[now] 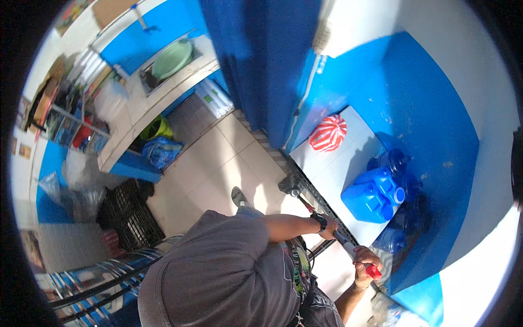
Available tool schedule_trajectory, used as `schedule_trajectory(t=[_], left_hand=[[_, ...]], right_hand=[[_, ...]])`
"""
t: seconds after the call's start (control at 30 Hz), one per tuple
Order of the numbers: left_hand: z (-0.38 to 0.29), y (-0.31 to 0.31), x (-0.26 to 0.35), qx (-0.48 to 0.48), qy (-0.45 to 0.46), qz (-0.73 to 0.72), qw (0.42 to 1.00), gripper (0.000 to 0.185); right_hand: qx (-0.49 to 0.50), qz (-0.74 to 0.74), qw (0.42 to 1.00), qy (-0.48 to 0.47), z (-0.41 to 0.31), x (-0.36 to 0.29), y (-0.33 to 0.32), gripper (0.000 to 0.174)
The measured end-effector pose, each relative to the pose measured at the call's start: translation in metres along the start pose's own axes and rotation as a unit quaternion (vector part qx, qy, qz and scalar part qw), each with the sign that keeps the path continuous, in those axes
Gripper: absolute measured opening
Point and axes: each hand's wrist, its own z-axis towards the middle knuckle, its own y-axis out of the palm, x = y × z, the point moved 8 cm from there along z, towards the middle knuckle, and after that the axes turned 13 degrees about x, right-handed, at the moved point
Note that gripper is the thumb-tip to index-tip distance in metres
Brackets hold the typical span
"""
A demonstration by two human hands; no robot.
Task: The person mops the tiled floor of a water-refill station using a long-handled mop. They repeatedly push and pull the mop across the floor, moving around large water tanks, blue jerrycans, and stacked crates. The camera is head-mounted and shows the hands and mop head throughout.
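My left hand (329, 227), with a dark watch on the wrist, is closed around the middle of a long pole (348, 247). My right hand (365, 261) grips the same pole close to its red end cap (373, 272). The pole slants down beside the edge of a white tabletop (331, 171) to a dark, blurred head (289, 184) near the tiled floor; whether this is a brush or a mop cannot be told. On the tabletop are a red-and-white striped bundle (328, 133) and blue plastic jugs (369, 196).
A dark blue curtain (261, 53) hangs beside the tabletop. Large blue water bottles (394, 241) stand along the blue wall. To the left are a counter (141, 112) with a green basin (173, 59), a black plastic crate (132, 216) and a blue bag (161, 152).
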Motion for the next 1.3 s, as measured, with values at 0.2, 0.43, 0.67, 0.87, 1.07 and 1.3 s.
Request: schedule_trajectory(t=[0.2, 0.43, 0.67, 0.87, 1.07, 1.3], left_hand=[[-0.071, -0.070, -0.132, 0.076, -0.095, -0.017, 0.992, 0.029], [-0.220, -0.140, -0.345, 0.344, -0.264, -0.064, 0.899, 0.034], [-0.397, -0.136, -0.436, 0.432, -0.440, -0.135, 0.776, 0.039], [-0.530, -0.082, -0.494, 0.517, -0.545, -0.150, 0.643, 0.036], [-0.600, -0.034, -0.546, 0.536, -0.647, -0.176, 0.513, 0.055], [-0.589, -0.045, -0.587, 0.638, -0.570, -0.240, 0.459, 0.065]], right_hand=[[-0.171, 0.073, 0.982, 0.036, 0.052, 0.052, 0.130, 0.028], [-0.376, 0.014, 0.925, 0.058, 0.088, 0.137, 0.379, 0.024], [-0.584, 0.178, 0.789, 0.068, 0.037, 0.109, 0.576, 0.021], [-0.645, 0.169, 0.742, 0.064, -0.045, 0.116, 0.667, 0.018], [-0.719, 0.165, 0.675, -0.002, -0.111, 0.155, 0.720, 0.013], [-0.714, 0.145, 0.684, 0.035, -0.072, 0.203, 0.767, 0.013]])
